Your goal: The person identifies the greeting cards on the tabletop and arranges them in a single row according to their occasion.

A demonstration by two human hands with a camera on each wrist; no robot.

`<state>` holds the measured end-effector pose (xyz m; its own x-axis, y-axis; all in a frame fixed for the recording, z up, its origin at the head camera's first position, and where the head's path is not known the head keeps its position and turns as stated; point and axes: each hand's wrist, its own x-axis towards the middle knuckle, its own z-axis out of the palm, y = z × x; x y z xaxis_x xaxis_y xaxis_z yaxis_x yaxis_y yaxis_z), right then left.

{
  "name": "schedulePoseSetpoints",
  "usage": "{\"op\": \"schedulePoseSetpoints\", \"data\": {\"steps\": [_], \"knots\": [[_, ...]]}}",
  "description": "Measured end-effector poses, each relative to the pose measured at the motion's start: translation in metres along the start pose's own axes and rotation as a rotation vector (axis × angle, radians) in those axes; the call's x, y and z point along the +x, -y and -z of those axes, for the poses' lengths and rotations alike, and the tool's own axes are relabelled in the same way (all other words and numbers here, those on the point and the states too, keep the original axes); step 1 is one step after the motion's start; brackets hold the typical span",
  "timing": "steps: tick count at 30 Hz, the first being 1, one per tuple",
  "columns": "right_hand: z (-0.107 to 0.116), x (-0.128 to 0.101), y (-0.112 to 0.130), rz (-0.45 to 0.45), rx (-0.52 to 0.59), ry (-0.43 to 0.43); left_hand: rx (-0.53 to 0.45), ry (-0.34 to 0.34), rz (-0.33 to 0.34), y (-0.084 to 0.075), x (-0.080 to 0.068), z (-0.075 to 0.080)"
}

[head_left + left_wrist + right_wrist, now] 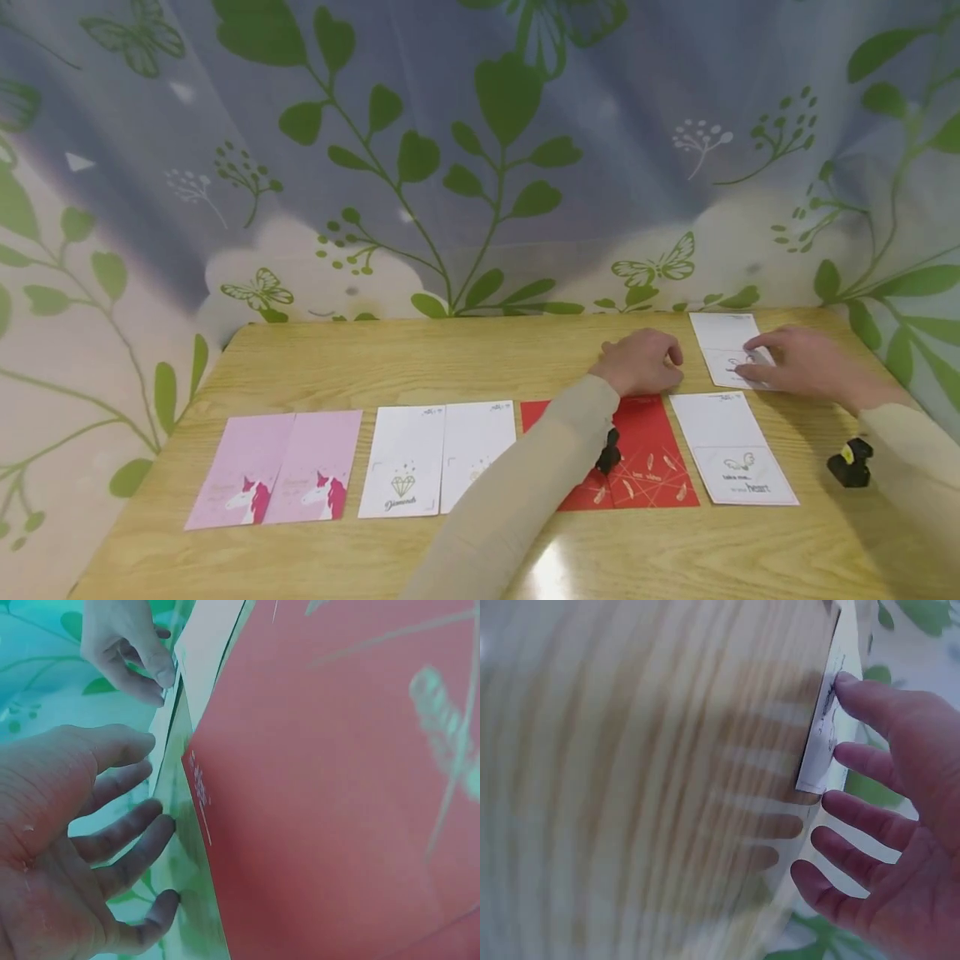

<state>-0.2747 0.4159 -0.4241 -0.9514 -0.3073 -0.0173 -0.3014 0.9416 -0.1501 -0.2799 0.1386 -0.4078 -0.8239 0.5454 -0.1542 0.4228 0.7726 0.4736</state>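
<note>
My right hand (810,360) is over a white winged-heart card (722,333) at the back right of the table, its thumb and index fingertips touching the printed half. In the right wrist view the fingers of that hand (900,817) are spread, and the thumb rests on the card (819,754). My left hand (641,362) hovers just behind two red cards (651,471), holding nothing, its fingers loosely bent in the left wrist view. The left forearm hides part of the red cards. A second white winged-heart card (738,450) lies directly in front of the first.
Two pink unicorn cards (243,458) lie side by side at the left of the wooden table (300,567). Beside them are two white cards with a diamond print (402,458), one partly behind my left sleeve. A leaf-patterned curtain (420,217) hangs along the table's back edge.
</note>
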Motion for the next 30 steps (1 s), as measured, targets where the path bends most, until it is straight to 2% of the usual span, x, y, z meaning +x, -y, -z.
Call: {"op": "schedulePoseSetpoints", "data": {"steps": [4, 10, 16, 21, 30], "knots": [[-0.004, 0.012, 0.016, 0.064, 0.032, -0.036, 0.017, -0.031, 0.050, 0.010, 0.000, 0.005], [-0.010, 0.027, 0.036, 0.100, 0.080, -0.066, 0.053, -0.069, 0.103, 0.024, -0.001, 0.013], [-0.013, 0.040, 0.061, 0.136, 0.048, -0.088, 0.150, -0.054, 0.147, 0.033, 0.003, 0.018], [-0.014, 0.049, 0.081, 0.150, 0.038, -0.067, 0.198, -0.030, 0.171, 0.043, 0.004, 0.023], [-0.019, 0.061, 0.105, 0.203, 0.051, -0.040, 0.249, 0.033, 0.198, 0.066, -0.006, 0.036]]}}
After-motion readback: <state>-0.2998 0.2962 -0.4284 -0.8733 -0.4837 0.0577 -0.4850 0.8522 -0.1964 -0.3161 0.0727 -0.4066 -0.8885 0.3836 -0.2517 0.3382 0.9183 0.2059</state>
